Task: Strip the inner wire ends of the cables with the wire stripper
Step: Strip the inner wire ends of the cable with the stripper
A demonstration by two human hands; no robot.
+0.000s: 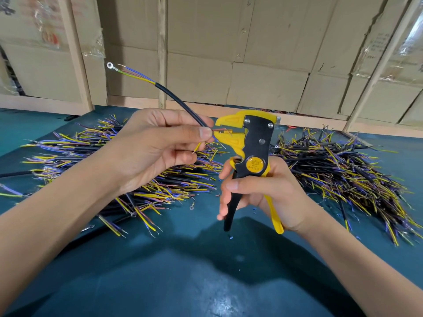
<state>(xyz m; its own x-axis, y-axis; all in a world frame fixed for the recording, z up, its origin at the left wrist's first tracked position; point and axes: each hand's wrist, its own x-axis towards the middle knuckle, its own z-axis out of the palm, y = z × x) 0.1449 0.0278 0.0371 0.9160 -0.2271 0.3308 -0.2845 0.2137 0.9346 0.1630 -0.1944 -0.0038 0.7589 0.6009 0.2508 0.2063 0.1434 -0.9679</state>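
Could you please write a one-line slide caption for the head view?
Left hand feeds a black cable's inner wire into the yellow-and-black wire stripper gripped by the right hand.

Two hands (pixel 160 143), one wire stripper (pixel 254 156), one held cable (pixel 180 104), two cable heaps (pixel 338 170).

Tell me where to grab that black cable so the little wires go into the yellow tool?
Pinch the black cable on its jacket end, just behind the bared wires, coming from the left as the left hand does: the wire stripper opens leftward.
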